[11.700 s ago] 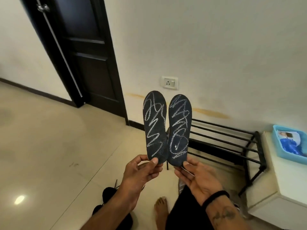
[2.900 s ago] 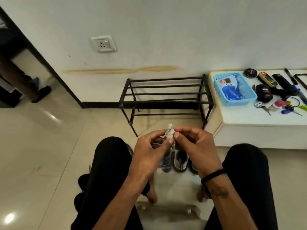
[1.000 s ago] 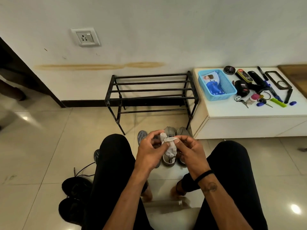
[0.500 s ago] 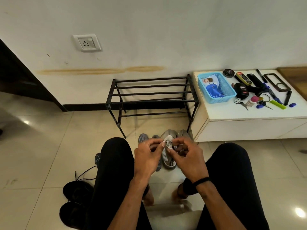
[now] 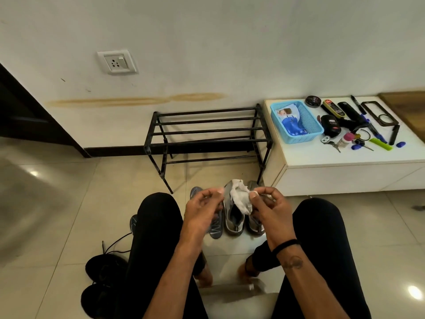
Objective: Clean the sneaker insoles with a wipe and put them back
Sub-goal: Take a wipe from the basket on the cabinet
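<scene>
Wipe [image 5: 240, 199] (crumpled, white) pinched in right hand [image 5: 268, 209] grip; left hand [image 5: 203, 209] grip loosely curled, holding nothing.

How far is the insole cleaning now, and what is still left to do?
Done: the insoles are out, lying on the floor beside the sneakers. In hand: the right hand pinches the crumpled wipe; the left hand is beside it. Left: wiping both insoles and putting them back.

Left hand [image 5: 203, 207] covers most of the insoles [image 5: 216, 229] on the floor; wipe [image 5: 240, 198] hides the sneakers' [image 5: 234, 223] far ends (toe detail unreadable). Cabinet [image 5: 345, 162] cut off right.
</scene>
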